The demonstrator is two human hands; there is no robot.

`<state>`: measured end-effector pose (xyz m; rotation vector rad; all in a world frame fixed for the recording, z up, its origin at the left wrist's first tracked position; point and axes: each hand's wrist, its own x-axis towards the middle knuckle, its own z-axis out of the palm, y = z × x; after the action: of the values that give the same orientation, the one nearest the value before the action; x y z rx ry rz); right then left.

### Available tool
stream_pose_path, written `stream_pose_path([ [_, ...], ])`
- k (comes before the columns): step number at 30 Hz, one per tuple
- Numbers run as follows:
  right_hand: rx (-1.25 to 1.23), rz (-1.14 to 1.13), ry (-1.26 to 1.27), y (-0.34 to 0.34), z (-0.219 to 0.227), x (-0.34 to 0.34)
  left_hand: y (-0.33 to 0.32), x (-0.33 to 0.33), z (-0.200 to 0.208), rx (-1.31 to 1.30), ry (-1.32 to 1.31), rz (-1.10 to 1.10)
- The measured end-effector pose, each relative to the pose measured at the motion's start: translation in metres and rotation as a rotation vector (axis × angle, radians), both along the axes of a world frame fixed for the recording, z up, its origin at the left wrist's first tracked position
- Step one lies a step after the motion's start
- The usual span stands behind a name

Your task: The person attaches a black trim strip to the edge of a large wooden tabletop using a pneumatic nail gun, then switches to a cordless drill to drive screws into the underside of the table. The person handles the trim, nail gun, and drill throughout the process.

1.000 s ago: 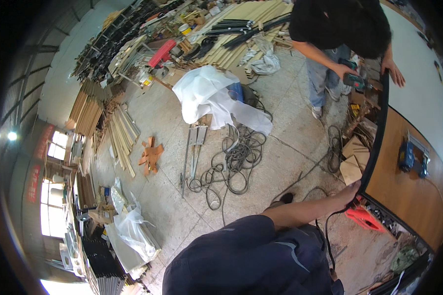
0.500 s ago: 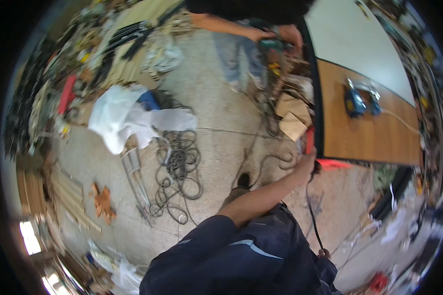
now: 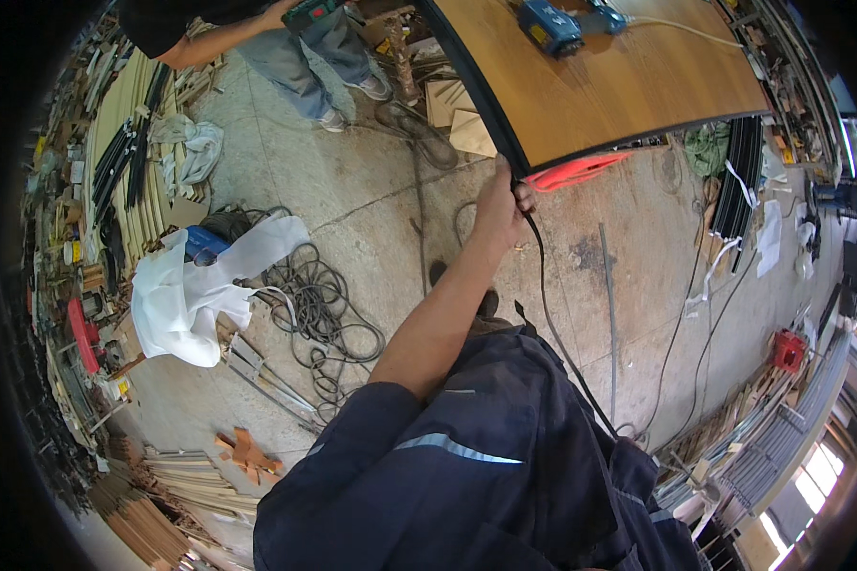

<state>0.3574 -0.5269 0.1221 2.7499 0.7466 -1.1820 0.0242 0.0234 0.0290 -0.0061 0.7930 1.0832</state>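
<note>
My left hand (image 3: 502,209) is closed at the near corner of a wood-faced panel (image 3: 628,95) with a dark edge. From its fingers a thin black strip (image 3: 554,314) runs down toward my right side. My thumb side lies against the panel's corner, and the fingers curl round the strip there. A red-orange piece (image 3: 576,172) shows just under the panel's near edge. My right hand is out of sight; only dark blue clothing shows where the strip ends. A blue power tool (image 3: 554,29) with a pale cord rests on the panel.
Another person's hand holds a green power tool (image 3: 309,11) at the upper left. A tangle of dark cable (image 3: 328,305) and white sheeting (image 3: 176,309) lie on the floor to the left. Black lengths (image 3: 738,181) lie at right, near a red object (image 3: 787,350).
My view has turned, so the panel sits higher and farther left in the picture. My left hand stays at the panel's corner. My right hand, seen earlier on the strip, has gone from view.
</note>
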Motion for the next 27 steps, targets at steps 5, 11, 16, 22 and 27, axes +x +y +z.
stream_pose_path([
  [5,-0.028,0.057,0.048,-0.016,-0.006,0.021,-0.006,-0.006,0.010,0.026,0.023,0.014],
  [11,0.010,0.125,0.099,-0.022,-0.052,0.047,-0.010,0.007,0.011,0.054,0.056,0.043],
  [16,0.135,0.175,0.154,0.035,-0.042,0.047,-0.013,0.007,-0.001,0.094,-0.025,0.072],
  [22,0.288,0.065,0.368,0.080,-0.074,0.042,-0.013,0.013,-0.006,0.061,0.016,0.123],
  [27,0.354,0.064,0.428,0.114,-0.078,0.025,-0.015,0.014,-0.007,0.031,0.035,0.134],
])
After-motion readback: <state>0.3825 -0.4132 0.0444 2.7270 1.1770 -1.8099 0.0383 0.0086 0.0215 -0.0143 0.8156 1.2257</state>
